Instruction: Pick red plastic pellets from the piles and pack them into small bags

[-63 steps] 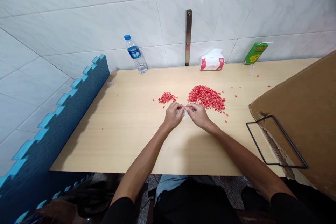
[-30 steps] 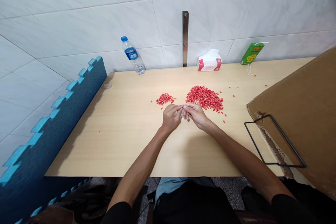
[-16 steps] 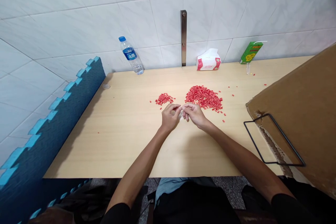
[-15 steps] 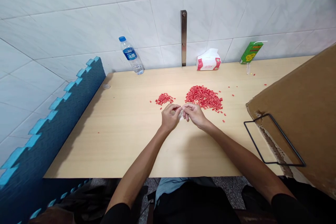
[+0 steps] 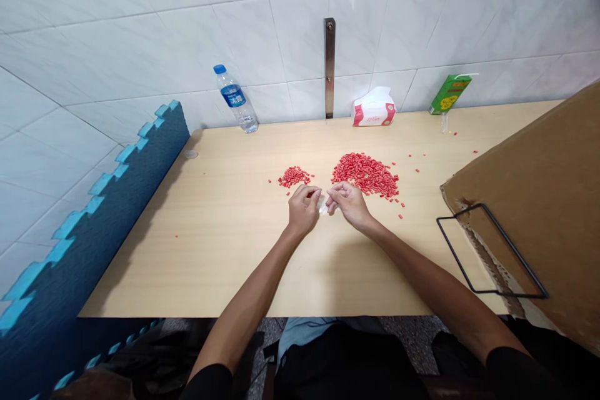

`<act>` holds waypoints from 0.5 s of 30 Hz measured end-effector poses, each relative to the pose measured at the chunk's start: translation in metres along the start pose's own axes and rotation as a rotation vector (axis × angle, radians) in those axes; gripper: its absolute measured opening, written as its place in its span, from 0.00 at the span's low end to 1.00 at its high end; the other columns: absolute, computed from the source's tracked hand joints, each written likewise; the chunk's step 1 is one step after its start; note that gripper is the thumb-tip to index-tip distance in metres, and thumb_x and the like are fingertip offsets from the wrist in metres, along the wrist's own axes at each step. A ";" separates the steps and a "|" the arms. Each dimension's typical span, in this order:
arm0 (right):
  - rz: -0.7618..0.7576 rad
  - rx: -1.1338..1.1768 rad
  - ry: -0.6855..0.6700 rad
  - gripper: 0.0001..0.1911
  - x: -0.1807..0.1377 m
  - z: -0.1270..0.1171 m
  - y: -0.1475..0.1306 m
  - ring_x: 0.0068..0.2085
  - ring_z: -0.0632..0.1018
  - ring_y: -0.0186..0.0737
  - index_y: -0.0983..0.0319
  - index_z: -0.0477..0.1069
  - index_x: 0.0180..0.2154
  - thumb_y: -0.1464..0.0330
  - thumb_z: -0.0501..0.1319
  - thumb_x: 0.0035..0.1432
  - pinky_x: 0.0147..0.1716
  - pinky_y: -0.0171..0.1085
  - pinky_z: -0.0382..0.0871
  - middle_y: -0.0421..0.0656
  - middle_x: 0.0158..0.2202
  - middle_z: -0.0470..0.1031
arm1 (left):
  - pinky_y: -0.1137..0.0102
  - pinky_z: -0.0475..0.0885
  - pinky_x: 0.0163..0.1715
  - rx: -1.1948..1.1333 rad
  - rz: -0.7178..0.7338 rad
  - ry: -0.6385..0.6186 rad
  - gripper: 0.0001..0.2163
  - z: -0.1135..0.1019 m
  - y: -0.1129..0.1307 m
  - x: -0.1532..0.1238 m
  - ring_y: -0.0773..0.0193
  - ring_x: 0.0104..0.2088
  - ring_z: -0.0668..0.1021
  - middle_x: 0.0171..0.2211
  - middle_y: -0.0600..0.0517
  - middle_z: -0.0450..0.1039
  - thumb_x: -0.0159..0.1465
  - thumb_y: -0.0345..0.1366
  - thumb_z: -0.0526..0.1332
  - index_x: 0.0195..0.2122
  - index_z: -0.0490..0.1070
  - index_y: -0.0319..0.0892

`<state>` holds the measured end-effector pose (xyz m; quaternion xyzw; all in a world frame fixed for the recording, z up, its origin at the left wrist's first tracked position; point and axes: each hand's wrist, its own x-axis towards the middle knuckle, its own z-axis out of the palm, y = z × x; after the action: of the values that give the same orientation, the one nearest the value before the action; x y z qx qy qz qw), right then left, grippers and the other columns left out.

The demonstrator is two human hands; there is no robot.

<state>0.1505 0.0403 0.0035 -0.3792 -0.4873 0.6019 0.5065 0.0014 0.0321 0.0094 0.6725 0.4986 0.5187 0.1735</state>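
My left hand (image 5: 302,207) is pinched closed at the middle of the table, and what lies between its fingertips is too small to make out. Close by on the right, my right hand (image 5: 348,203) also has thumb and forefinger together, its content hidden. A small clear plastic piece (image 5: 323,205) shows between the two hands. Just beyond the left hand lies a small heap of red pellet-like pieces (image 5: 294,176). A larger heap of the same red pieces (image 5: 365,173) spreads beyond the right hand.
Along the tiled wall stand a water bottle (image 5: 237,100), a tissue pack (image 5: 374,109) and a green drink carton (image 5: 450,95). A blue foam mat (image 5: 135,181) borders the left side. On the right are a cardboard sheet (image 5: 529,187) and a black wire frame (image 5: 510,249).
My fingertips, touching or nearly so before, have parted a little. More of the clear plastic piece shows between them. The heaps look the same.
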 end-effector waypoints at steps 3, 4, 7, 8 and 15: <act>0.001 0.005 0.009 0.20 0.000 0.001 0.000 0.16 0.72 0.33 0.59 0.62 0.34 0.54 0.66 0.50 0.15 0.31 0.65 0.34 0.20 0.73 | 0.68 0.71 0.36 0.033 0.026 0.022 0.07 0.000 -0.001 -0.001 0.64 0.33 0.75 0.30 0.51 0.74 0.63 0.38 0.59 0.32 0.74 0.42; 0.004 0.001 0.008 0.20 0.000 0.001 0.000 0.15 0.70 0.32 0.59 0.61 0.33 0.54 0.66 0.50 0.14 0.30 0.62 0.34 0.19 0.73 | 0.68 0.71 0.36 0.040 0.031 0.031 0.07 0.001 -0.001 -0.002 0.64 0.33 0.75 0.30 0.51 0.74 0.63 0.38 0.59 0.32 0.74 0.43; 0.009 0.004 0.060 0.19 0.000 0.000 0.000 0.13 0.65 0.29 0.59 0.60 0.29 0.55 0.67 0.49 0.13 0.28 0.56 0.31 0.15 0.67 | 0.69 0.71 0.34 0.047 0.026 0.068 0.07 0.001 -0.003 -0.002 0.65 0.31 0.75 0.29 0.51 0.74 0.63 0.38 0.60 0.32 0.75 0.43; 0.013 0.019 0.090 0.19 0.001 0.000 0.000 0.13 0.64 0.28 0.59 0.60 0.29 0.56 0.67 0.49 0.13 0.28 0.55 0.30 0.13 0.65 | 0.69 0.71 0.34 0.048 0.021 0.080 0.07 0.001 -0.004 -0.002 0.65 0.31 0.75 0.29 0.51 0.74 0.63 0.38 0.60 0.32 0.75 0.43; 0.037 0.169 0.128 0.15 -0.004 -0.008 -0.007 0.18 0.68 0.29 0.59 0.62 0.31 0.58 0.65 0.52 0.18 0.30 0.60 0.34 0.21 0.71 | 0.68 0.70 0.34 0.061 0.053 0.091 0.06 0.002 0.001 -0.003 0.65 0.31 0.75 0.29 0.51 0.74 0.64 0.37 0.59 0.32 0.74 0.42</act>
<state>0.1603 0.0385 0.0088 -0.3817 -0.3943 0.6246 0.5556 0.0033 0.0294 0.0076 0.6663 0.5033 0.5378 0.1163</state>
